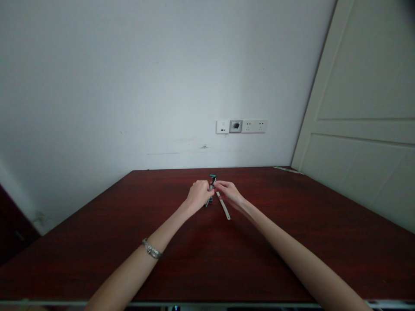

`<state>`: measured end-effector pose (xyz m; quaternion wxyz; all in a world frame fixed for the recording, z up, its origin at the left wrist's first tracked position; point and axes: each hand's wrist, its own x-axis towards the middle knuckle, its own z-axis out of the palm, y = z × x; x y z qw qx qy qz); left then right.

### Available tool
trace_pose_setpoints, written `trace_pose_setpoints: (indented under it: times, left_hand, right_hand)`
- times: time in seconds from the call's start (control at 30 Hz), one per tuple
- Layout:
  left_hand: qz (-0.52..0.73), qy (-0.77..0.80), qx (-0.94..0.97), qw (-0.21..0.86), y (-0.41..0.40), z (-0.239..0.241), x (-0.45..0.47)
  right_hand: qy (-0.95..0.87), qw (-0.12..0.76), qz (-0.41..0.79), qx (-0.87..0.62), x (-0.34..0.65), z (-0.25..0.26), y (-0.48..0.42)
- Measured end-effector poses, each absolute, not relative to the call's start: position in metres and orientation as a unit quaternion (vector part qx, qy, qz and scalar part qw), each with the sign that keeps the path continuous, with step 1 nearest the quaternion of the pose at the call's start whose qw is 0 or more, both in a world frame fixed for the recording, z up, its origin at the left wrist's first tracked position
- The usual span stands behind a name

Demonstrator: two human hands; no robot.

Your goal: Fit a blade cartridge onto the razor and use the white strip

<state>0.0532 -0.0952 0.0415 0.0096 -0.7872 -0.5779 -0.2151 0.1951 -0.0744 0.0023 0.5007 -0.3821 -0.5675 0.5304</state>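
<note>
A razor with a dark head and a grey handle stands tilted over the table, its head uppermost. Closed around its handle is my left hand. From the other side, the fingertips of my right hand pinch at the razor's neck, just below the head. A slim white stick with a small hole in its near end lies below my right fingers; its far end is partly hidden by them. Something small and dark shows under my left hand, too small to make out.
The dark red wooden table reaches back to a white wall with sockets. A pale panelled door borders the right side. A thin strip lies at the table's far right corner. A bracelet circles my left wrist.
</note>
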Motion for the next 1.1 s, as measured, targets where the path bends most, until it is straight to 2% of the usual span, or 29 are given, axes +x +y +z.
trace_pose_setpoints:
  times: [0.33,0.4,0.47,0.53,0.7,0.83,0.97,1.1]
  left_hand:
    - [-0.185,-0.572,-0.799,0.006,-0.098,0.055,0.044]
    - [-0.174,-0.577,-0.798,-0.022,-0.09,0.061,0.036]
    - [-0.219,-0.569,-0.79,-0.065,-0.079,0.066,0.028]
    - [-0.295,-0.541,-0.774,-0.145,-0.067,0.067,0.023]
    - [-0.431,-0.49,-0.587,-0.48,-0.04,0.059,0.026]
    - [-0.44,-0.333,-0.431,-0.714,-0.028,0.043,0.036]
    - [-0.435,-0.245,-0.327,-0.802,-0.026,0.029,0.049]
    - [-0.445,-0.227,-0.262,-0.826,-0.033,0.025,0.061]
  right_hand:
    - [-0.535,0.575,0.531,-0.319,0.197,0.001,-0.07]
    - [-0.529,0.579,0.537,-0.312,0.199,0.003,-0.071]
    - [-0.521,0.583,0.543,-0.307,0.2,0.004,-0.073]
    - [-0.512,0.588,0.55,-0.298,0.2,0.004,-0.076]
    - [-0.481,0.6,0.567,-0.296,0.192,0.003,-0.082]
    - [-0.459,0.584,0.612,-0.272,0.182,0.0,-0.089]
    - [-0.433,0.56,0.648,-0.281,0.175,-0.006,-0.094]
    - [-0.433,0.533,0.664,-0.297,0.172,-0.01,-0.096]
